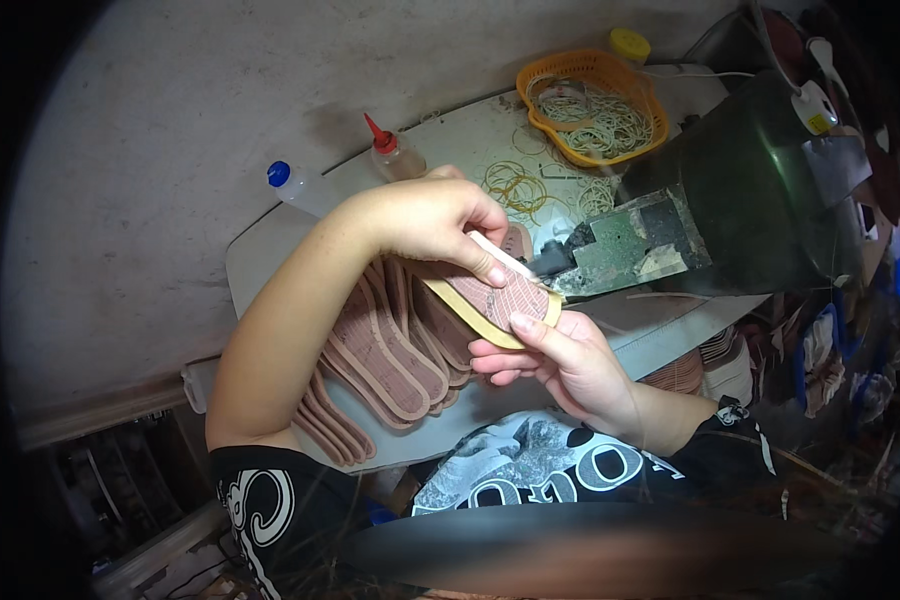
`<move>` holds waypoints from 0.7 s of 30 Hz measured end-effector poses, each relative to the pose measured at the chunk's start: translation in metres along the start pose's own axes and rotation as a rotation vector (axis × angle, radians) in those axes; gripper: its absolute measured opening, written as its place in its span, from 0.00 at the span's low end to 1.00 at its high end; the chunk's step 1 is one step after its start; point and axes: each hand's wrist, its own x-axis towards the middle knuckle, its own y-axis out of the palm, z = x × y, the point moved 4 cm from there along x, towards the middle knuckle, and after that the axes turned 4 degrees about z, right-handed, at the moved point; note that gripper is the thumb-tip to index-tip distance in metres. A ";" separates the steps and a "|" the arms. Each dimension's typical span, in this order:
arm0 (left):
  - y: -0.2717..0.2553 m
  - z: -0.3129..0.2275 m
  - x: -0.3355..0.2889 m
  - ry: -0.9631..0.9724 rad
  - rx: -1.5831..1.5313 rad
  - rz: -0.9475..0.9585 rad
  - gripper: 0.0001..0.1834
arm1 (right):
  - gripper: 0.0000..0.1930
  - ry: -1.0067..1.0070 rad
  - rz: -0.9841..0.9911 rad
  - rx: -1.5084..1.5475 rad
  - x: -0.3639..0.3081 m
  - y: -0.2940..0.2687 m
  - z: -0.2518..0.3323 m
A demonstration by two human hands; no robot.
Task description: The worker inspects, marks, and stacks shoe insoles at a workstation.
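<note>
Both my hands hold one pinkish insole point(505, 298) with a cream-yellow border and a fine line pattern. Its far edge lies against the small dark tip of a green machine point(555, 262). My left hand point(435, 220) grips it from the far left side, thumb pressed on the upper face. Around the near right end closes my right hand point(570, 365), thumb on top and fingers underneath. Below my left forearm, several similar pink insoles point(390, 355) lie fanned and overlapping on the pale table.
The machine's large dark green body point(760, 190) fills the right side. Behind it stands an orange basket point(530, 100) of pale rubber bands, with loose bands point(518, 188) nearby. A red-tipped bottle point(398, 160) and a blue-capped bottle point(295, 185) stand near the wall. Insole stacks point(675, 373) sit right.
</note>
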 end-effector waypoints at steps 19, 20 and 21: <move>0.050 -0.010 -0.043 -0.370 -0.241 -0.447 0.23 | 0.22 -0.076 0.056 0.001 0.007 -0.010 0.007; 0.055 -0.005 -0.043 -0.353 -0.301 -0.477 0.23 | 0.22 -0.061 0.060 -0.012 0.008 -0.011 0.007; 0.060 0.001 -0.041 -0.355 -0.291 -0.483 0.23 | 0.22 -0.048 0.061 -0.026 0.008 -0.011 0.007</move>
